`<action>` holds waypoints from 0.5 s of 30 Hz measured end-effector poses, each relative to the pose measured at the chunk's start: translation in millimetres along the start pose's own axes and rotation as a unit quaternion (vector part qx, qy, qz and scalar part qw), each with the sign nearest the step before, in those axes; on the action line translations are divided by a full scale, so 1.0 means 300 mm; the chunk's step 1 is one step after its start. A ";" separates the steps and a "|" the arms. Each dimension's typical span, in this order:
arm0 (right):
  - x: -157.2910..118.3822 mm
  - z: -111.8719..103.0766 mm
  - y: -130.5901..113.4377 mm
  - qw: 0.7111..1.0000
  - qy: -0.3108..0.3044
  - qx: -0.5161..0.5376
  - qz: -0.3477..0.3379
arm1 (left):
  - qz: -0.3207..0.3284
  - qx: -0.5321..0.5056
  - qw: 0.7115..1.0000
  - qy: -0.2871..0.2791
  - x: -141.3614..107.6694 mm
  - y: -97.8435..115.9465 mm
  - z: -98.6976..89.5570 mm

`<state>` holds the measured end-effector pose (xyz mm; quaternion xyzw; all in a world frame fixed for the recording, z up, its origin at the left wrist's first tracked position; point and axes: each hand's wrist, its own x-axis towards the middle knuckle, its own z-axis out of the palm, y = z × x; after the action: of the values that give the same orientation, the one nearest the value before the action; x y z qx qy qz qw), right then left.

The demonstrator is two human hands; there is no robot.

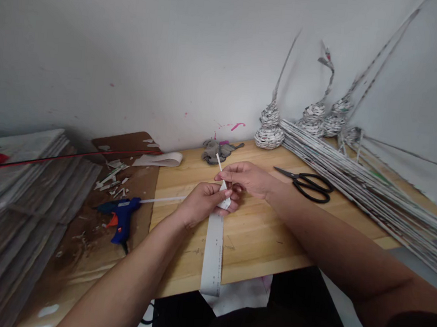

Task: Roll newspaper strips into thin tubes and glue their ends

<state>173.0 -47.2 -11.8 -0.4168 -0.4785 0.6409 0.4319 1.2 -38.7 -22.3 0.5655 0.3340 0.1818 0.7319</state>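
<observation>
A long printed paper strip (pixel 213 254) runs from my hands over the front edge of the wooden table. Its far end is rolled narrow and shows as a thin white tip above my fingers. My left hand (pixel 205 198) is closed on the folded part of the strip, thumb on top. Just beyond it, my right hand (pixel 245 179) pinches the narrow rolled end. A blue glue gun (pixel 123 221) with a white glue stick in its back lies to the left of my left hand. Black-handled scissors (pixel 311 185) lie to the right of my right hand.
Stacked newspaper sheets (pixel 29 209) fill the left side, beside a brown board (pixel 78 253) with paper scraps. A grey cloth (pixel 214 150) lies near the wall. Woven paper gourd shapes (pixel 269 129) and a bundle of rolled paper sticks (pixel 353 181) occupy the right. The table's front edge (pixel 263 272) is close.
</observation>
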 end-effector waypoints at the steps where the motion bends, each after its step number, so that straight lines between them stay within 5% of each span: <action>1: 0.001 0.001 0.001 1.000 0.017 0.007 -0.003 | 0.001 0.001 1.000 -0.003 -0.001 0.000 0.001; 5: 0.004 0.004 0.006 0.996 0.077 0.033 -0.014 | 0.005 0.016 1.000 -0.007 -0.006 0.003 0.005; 10: 0.002 -0.003 0.003 1.000 -0.001 0.004 0.002 | -0.002 0.017 1.000 -0.001 -0.005 0.003 0.003; 15: 0.001 0.003 0.002 0.997 0.070 0.032 -0.005 | 0.000 0.017 1.000 -0.015 -0.001 -0.004 0.000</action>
<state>172.1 -47.3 -12.3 -0.4447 -0.4280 0.6230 0.4806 0.8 -39.2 -23.4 0.5802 0.3258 0.1677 0.7274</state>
